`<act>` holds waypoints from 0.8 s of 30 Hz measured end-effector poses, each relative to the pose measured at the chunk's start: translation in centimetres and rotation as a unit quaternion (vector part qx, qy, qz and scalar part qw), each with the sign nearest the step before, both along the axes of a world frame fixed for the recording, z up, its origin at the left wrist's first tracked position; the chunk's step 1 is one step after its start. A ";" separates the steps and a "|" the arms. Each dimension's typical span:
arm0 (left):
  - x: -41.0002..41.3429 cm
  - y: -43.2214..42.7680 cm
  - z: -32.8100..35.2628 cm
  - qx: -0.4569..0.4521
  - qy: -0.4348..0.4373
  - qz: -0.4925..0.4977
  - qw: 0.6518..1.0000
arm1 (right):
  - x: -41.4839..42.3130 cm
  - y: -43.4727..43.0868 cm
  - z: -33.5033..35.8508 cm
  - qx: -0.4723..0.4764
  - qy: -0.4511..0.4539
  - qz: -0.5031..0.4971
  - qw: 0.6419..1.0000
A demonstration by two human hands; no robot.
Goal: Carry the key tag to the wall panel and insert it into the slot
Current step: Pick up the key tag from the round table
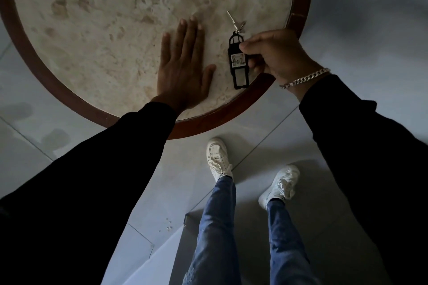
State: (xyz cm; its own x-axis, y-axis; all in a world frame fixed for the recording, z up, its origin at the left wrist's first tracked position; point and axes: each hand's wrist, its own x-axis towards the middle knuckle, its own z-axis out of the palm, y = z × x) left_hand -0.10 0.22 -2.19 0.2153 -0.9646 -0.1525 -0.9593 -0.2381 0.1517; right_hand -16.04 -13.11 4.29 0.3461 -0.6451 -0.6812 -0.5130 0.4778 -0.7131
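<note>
Long black plastic key tag (238, 62) with a white paper label reading "402", lying on the round desk (97, 30) of mottled beige stone, close to the rim at roughly 5 o'clock on the top. At the tag's far end, a small metal ring and a slim silver key (232, 19), pointing toward 11 o'clock and resting on the stone.

Right hand (275, 53) at the tag's 3 o'clock side, thumb and fingertips closed on the right edge of the tag near its upper half; cannot tell whether the tag is lifted or flat on the stone. Silver curb-chain bracelet (305, 78) around the right wrist, black sleeve behind it.

Left hand (183, 62) at the tag's 9 o'clock side, just beside it but not touching, palm down and flat on the stone, fingers spread and straight, gripping nothing. Black sleeve running back from that wrist across the rim.

Dark reddish-brown wooden rim (222, 115) ringing the stone top. Below the rim, at 6 o'clock, pale grey tiled floor (266, 122), two white sneakers (218, 157) and blue jeans (213, 227). Dim light throughout, with soft shadows on the tiles.
</note>
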 end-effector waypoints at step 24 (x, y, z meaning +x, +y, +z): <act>-4.1 -1.8 12.4 0.008 0.185 0.027 0.982 | -9.4 2.0 14.1 -0.015 -0.103 -0.024 0.994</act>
